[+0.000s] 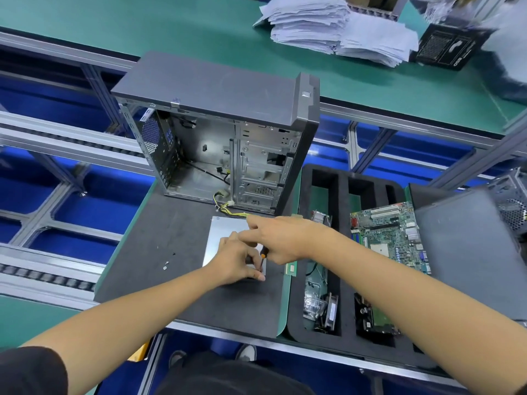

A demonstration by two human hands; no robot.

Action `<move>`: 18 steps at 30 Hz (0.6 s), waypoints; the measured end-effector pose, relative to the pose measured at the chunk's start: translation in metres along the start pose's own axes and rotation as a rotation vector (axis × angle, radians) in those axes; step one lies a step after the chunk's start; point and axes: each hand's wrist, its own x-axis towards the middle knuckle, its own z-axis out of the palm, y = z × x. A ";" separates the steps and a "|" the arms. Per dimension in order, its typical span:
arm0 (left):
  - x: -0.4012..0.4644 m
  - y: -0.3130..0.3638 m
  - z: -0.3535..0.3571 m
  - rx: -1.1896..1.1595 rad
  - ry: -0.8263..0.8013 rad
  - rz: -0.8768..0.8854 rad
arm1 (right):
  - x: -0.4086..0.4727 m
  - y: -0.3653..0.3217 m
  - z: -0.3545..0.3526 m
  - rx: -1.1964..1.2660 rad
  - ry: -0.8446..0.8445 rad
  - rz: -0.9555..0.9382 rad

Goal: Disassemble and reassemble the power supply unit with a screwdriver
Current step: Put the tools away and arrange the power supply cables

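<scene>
The left hand (238, 259) was curled at the near right corner of the power supply unit (221, 238), steadying it on the dark mat (159, 252). Just beyond, the right hand (281, 238) gripped the screwdriver (262, 256), tip down at that corner. The metal box looked stiff, rather heavy and smooth, so holding its edges seemed safest. Loose screws (165, 265) lay to the left. Farther stood the open computer case (222, 143).

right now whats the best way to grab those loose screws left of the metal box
Pinch each of the screws from straight above with fingertips. They are tiny and lie flat on the dark mat, apart from the metal box, with open mat all round, so nothing blocks a top approach.
</scene>
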 end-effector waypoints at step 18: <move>-0.007 -0.016 0.007 -0.112 0.067 0.103 | -0.002 -0.009 -0.001 -0.071 -0.007 -0.044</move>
